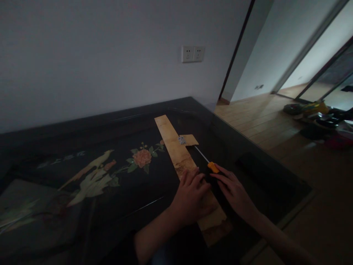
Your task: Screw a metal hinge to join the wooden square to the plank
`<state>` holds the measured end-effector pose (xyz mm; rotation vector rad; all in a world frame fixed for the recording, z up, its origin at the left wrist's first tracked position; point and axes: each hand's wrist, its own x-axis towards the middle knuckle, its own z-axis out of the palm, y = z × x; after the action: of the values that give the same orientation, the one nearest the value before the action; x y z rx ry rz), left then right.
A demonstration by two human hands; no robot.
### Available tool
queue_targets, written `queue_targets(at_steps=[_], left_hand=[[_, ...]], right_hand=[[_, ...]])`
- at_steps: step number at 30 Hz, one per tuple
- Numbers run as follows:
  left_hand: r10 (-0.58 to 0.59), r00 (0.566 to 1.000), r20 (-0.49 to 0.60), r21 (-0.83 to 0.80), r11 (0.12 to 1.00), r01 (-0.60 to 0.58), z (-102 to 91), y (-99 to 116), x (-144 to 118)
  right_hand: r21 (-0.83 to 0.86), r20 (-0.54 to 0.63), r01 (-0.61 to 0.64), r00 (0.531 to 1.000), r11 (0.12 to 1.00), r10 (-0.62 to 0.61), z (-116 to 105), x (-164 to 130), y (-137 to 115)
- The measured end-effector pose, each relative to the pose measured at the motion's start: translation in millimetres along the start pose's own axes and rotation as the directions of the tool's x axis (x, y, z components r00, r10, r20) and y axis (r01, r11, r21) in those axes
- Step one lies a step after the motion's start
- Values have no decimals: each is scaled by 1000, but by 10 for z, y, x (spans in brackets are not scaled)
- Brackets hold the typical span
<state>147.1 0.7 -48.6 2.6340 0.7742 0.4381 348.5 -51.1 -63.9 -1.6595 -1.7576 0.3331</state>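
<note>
A long, narrow wooden board (pixel 171 141) with brown stains lies on the dark table. Against its right edge sits a small wooden piece (pixel 191 140), with a patterned or metallic bit, perhaps a hinge, (pixel 181 140) where the two meet. My left hand (pixel 191 197) rests across the board's nearer half, its fingers bent over it and holding it down. In my right hand (pixel 233 191) is a screwdriver (pixel 213 167) with an orange-yellow handle, held near the handle's end. Its thin shaft points away and left; the tip is by the small piece's near edge, and contact is unclear.
The dark table (pixel 154 228) has a glossy top decorated with a flower and birds. A white wall with a double socket (pixel 193 54) stands behind it. On the wooden floor (pixel 253 121) at right lies a heap of mixed items (pixel 320 117). The scene is dim.
</note>
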Motion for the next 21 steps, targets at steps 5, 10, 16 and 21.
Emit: queue_targets(at_steps=[5, 10, 16, 21], left_hand=[[-1, 1000, -10, -1, 1000, 1, -6, 7, -4], [3, 1000, -8, 9, 1000, -2, -10, 10, -3], [1, 1000, 2, 9, 1000, -1, -7, -2, 4], [2, 1000, 16, 9, 1000, -2, -19, -7, 1]], right_hand=[[-21, -19, 28, 999, 999, -28, 33, 10, 12], [-21, 0, 31, 1000, 999, -31, 29, 21, 14], [13, -12, 1, 1000, 1000, -1, -37, 42, -45], [71, -20, -14, 1000, 997, 15, -86, 98, -70]])
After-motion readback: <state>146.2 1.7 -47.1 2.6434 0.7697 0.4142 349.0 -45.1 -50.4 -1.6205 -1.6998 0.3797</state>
